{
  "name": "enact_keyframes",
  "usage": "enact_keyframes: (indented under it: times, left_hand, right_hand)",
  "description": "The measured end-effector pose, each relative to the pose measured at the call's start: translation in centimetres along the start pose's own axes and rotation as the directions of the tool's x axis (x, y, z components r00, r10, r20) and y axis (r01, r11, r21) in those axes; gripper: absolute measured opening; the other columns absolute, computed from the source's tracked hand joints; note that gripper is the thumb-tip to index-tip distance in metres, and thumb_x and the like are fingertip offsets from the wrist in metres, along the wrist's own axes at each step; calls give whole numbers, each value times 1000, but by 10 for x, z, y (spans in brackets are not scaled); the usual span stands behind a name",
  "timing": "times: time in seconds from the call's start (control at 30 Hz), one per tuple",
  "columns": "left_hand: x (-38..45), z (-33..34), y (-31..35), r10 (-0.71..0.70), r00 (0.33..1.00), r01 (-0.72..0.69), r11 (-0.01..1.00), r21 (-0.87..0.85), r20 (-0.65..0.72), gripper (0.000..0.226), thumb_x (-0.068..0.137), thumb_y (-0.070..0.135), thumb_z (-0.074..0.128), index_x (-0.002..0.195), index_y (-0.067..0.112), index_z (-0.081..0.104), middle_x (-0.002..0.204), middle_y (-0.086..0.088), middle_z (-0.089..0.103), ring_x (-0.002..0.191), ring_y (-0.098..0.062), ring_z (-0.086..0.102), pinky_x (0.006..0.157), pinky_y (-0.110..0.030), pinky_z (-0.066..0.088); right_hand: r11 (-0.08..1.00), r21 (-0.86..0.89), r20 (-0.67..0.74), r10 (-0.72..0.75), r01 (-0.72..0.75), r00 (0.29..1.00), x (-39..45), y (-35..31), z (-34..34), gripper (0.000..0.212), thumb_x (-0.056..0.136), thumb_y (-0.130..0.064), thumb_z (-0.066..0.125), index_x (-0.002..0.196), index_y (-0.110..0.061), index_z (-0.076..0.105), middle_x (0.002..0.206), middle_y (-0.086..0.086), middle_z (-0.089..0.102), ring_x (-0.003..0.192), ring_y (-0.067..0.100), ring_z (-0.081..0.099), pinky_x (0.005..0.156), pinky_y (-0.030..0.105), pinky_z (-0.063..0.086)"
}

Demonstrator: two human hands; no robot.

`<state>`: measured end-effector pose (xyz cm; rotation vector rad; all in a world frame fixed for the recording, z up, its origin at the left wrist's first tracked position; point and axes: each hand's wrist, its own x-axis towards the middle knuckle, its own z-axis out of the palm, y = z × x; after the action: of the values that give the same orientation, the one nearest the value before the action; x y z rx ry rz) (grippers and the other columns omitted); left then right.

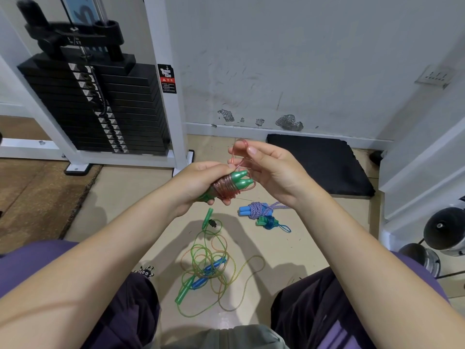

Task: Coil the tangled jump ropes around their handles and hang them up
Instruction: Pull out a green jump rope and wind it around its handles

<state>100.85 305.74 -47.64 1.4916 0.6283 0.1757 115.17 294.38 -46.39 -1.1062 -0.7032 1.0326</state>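
Holding the green handles [227,185] tight in your left hand [201,183] with the pink rope [225,187] already wound round them, tuck the last loop [239,152] your right hand [270,170] pinches under a wrap so it won't unwind.

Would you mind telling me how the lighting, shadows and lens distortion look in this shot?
Head view: even indoor light; soft arm shadows fall on the beige floor around the tangled green rope; wide-angle bending bows the white machine frame; slight blur on the right hand.
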Motion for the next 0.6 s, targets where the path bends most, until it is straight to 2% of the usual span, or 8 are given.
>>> enact_keyframes:
  times: [0.1,0.2,0.27,0.33,0.47,0.6]
  left_hand:
    - [-1,1,1,8,1000,-8,1000,18,16,20,95,31,59,94,13,69,87,-23,73,61,-28,64,50,-27,35]
    - [-3,3,1,35,998,-40,994,106,44,22,96,32,59,86,17,71,82,-21,73,63,-26,64,51,-27,35]
    - [-3,5,0,55,997,-63,986,154,56,25,96,33,60,78,20,71,77,-18,73,63,-26,64,52,-28,34]
    - [-2,5,-1,67,996,-75,981,178,51,25,95,33,61,76,22,71,74,-15,73,62,-24,64,52,-28,34]
    - [-1,6,-3,63,995,-77,978,193,78,26,94,41,60,84,19,69,74,-10,73,61,-21,64,52,-28,33]
    - [-1,5,0,33,992,-50,989,139,124,37,81,51,63,90,15,68,78,-7,74,57,-18,62,50,-28,31]
  right_hand:
    - [1000,-18,-27,-9,9,1000,0,-1,3,18,94,-4,53,108,-4,66,104,11,71,83,19,67,73,25,51]
    - [1000,-20,-97,-15,13,995,1,0,5,10,90,-4,61,98,-9,60,91,12,72,74,20,65,63,24,44]
    - [1000,15,-148,1,1,989,2,3,5,15,88,-3,64,99,-9,56,84,13,72,70,20,65,64,26,45]
    - [999,32,-182,30,-24,983,3,4,6,18,88,-2,64,106,-4,61,79,10,71,68,19,66,67,26,48]
    - [998,55,-206,44,-33,978,2,3,8,15,90,-2,62,104,-1,68,74,6,70,69,15,67,70,25,52]
    - [995,95,-232,55,-33,971,1,-7,7,14,90,-5,63,102,-3,68,77,5,68,69,18,69,72,27,57]
